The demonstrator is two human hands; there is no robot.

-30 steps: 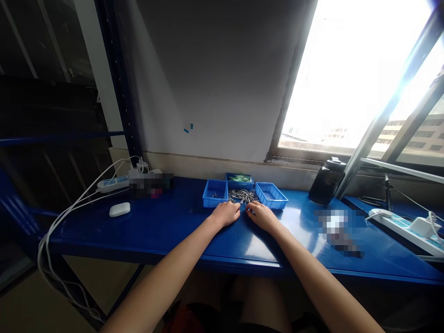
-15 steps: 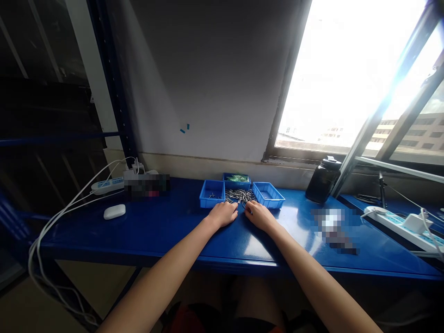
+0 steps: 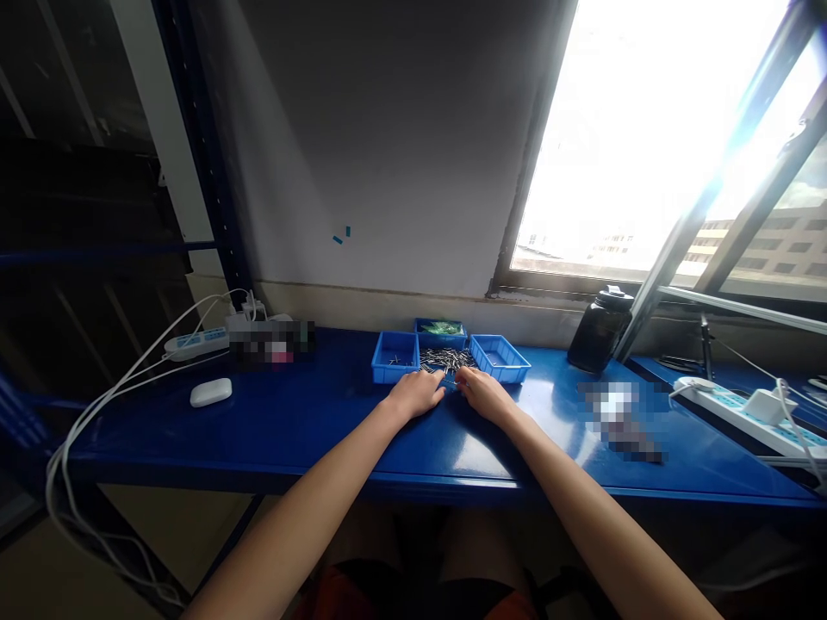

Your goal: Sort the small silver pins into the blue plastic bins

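Note:
A loose pile of small, thin metal pieces (image 3: 445,358), apparently screws, lies on the blue table between two blue bins. My left hand (image 3: 417,393) rests at the pile's near left edge, fingers curled in; whatever they grip is hidden. Opposite it, my right hand (image 3: 481,393) has its thumb and fingers pinched together on a thin metal piece (image 3: 450,381) that points toward my left hand. The left blue bin (image 3: 394,375) contains a few small metal pieces. The right blue bin (image 3: 510,374) stands beside my right hand. Behind the pile, another blue bin (image 3: 423,337) holds green-tinted plastic bags.
A white rounded case (image 3: 211,393) and a power strip (image 3: 194,344) with trailing cables are at the left. To the right stand a dark bottle (image 3: 598,334) and another power strip (image 3: 743,418). The table's front edge (image 3: 445,489) runs below my forearms.
My right hand's fingertips have drawn together, and a thin metal piece now shows between the hands. My left hand stays almost in place. The view has shifted slightly.

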